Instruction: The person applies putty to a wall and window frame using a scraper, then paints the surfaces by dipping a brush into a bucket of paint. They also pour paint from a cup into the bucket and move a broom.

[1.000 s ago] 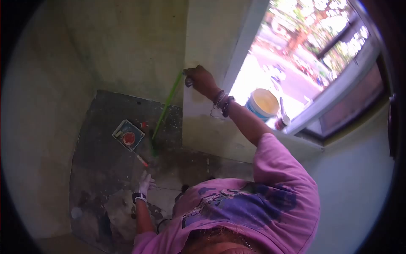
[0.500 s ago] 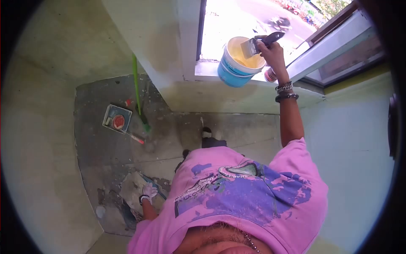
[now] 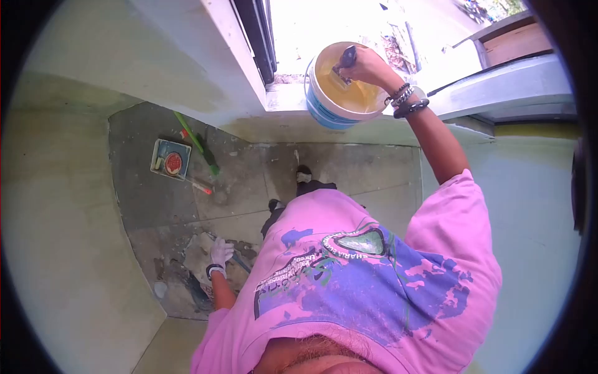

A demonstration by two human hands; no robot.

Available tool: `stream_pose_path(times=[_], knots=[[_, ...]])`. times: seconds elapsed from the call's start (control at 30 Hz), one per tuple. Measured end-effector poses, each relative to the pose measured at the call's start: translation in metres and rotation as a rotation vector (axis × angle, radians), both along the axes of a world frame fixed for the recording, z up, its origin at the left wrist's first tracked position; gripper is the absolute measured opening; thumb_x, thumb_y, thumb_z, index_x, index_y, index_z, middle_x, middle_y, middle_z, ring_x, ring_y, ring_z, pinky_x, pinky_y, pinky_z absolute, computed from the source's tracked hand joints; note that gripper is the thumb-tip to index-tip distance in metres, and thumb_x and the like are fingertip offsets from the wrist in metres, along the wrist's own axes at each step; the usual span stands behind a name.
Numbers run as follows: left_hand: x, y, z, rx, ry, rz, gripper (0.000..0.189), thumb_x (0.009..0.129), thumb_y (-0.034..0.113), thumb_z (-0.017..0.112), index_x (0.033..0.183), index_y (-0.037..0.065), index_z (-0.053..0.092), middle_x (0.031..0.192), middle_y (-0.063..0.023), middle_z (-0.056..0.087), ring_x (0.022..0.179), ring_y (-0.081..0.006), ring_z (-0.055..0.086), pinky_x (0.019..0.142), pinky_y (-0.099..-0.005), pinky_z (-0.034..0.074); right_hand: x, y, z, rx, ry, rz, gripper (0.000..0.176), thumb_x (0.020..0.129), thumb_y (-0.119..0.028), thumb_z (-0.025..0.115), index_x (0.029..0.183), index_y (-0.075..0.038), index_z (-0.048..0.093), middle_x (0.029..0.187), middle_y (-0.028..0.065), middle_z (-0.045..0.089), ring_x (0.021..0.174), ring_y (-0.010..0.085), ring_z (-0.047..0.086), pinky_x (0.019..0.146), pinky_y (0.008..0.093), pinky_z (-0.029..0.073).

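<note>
My right hand (image 3: 369,67) is closed around the dark handle of a paintbrush (image 3: 342,70), its bristles pointing down inside the bucket. The blue and white bucket (image 3: 330,112) stands on the window sill, with yellowish paint (image 3: 350,93) in it. Low on the left, my left hand (image 3: 221,253) wears a whitish glove and hangs with its fingers loosely extended. A bluish stick (image 3: 241,263) passes close beside that hand in this view.
On the floor sits a paint tray (image 3: 163,149) with a round red-rimmed container (image 3: 173,163). A green-handled broom (image 3: 198,141) and a red-handled tool (image 3: 201,187) lie near it. Rubble and scraps (image 3: 190,274) cover the lower left floor. An open window frame (image 3: 498,93) borders the right.
My right hand has lowered the paintbrush from above the bucket's rim into it, turning the wrist over. My left hand has shifted slightly up, and the view has moved closer to the window.
</note>
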State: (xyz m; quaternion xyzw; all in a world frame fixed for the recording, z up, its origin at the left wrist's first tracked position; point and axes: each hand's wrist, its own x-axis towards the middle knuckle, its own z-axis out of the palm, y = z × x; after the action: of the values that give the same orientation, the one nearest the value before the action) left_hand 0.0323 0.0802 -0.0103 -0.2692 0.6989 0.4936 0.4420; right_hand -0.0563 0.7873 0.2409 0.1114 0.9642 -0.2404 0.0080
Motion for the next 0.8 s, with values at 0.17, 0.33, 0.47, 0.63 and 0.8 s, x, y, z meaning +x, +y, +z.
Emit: stream_pose_path(times=[0.17, 0.33, 0.47, 0.63, 0.8], knots=[[0.006, 0.031, 0.015, -0.067, -0.027, -0.032, 0.056, 0.094, 0.035, 0.045, 0.143, 0.016, 0.027, 0.095, -0.0135, 0.061, 0.070, -0.0198, 0.059, 0.060, -0.0321, 0.049, -0.007, -0.002, -0.005, -0.016, -0.138, 0.095, 0.027, 0.075, -0.031, 0.065, 0.081, -0.005, 0.067, 0.075, 0.0139, 0.066, 0.069, 0.0293, 0.063, 0.065, 0.0371, 0.050], [0.017, 0.018, -0.004, -0.067, -0.098, -0.014, 0.060, 0.093, 0.037, 0.046, 0.145, 0.019, 0.022, 0.094, -0.0140, 0.061, 0.069, -0.0215, 0.059, 0.065, -0.0393, 0.051, -0.006, 0.005, -0.009, -0.073, -0.154, 0.077, 0.025, 0.077, -0.030, 0.065, 0.080, -0.006, 0.068, 0.074, 0.0134, 0.066, 0.068, 0.0286, 0.063, 0.065, 0.0381, 0.049], [0.016, 0.005, -0.017, -0.098, -0.105, -0.006, 0.064, 0.092, 0.038, 0.048, 0.146, 0.020, 0.019, 0.092, -0.0144, 0.061, 0.066, -0.0222, 0.059, 0.066, -0.0433, 0.051, 0.010, 0.003, 0.007, -0.097, 0.124, 0.143, 0.025, 0.078, -0.030, 0.065, 0.077, -0.005, 0.068, 0.073, 0.0138, 0.065, 0.067, 0.0285, 0.062, 0.064, 0.0375, 0.049], [0.003, -0.010, -0.050, -0.073, -0.180, 0.102, 0.028, 0.092, 0.032, 0.046, 0.111, 0.011, 0.051, 0.082, -0.0103, 0.059, 0.057, -0.0209, 0.057, 0.050, -0.0396, 0.049, 0.036, -0.019, 0.028, -0.151, 0.018, -0.145, 0.026, 0.081, -0.028, 0.067, 0.086, -0.002, 0.067, 0.074, 0.0108, 0.066, 0.069, 0.0209, 0.063, 0.062, 0.0332, 0.049], [-0.029, -0.038, -0.097, 0.282, -0.096, 0.028, 0.034, 0.093, 0.033, 0.044, 0.117, 0.010, 0.047, 0.087, -0.0152, 0.062, 0.062, -0.0228, 0.059, 0.060, -0.0396, 0.051, 0.071, -0.022, 0.042, -0.861, 0.437, -0.579, 0.034, 0.091, -0.014, 0.056, 0.120, 0.002, 0.054, 0.106, 0.0126, 0.062, 0.085, 0.0195, 0.063, 0.076, 0.0293, 0.056]])
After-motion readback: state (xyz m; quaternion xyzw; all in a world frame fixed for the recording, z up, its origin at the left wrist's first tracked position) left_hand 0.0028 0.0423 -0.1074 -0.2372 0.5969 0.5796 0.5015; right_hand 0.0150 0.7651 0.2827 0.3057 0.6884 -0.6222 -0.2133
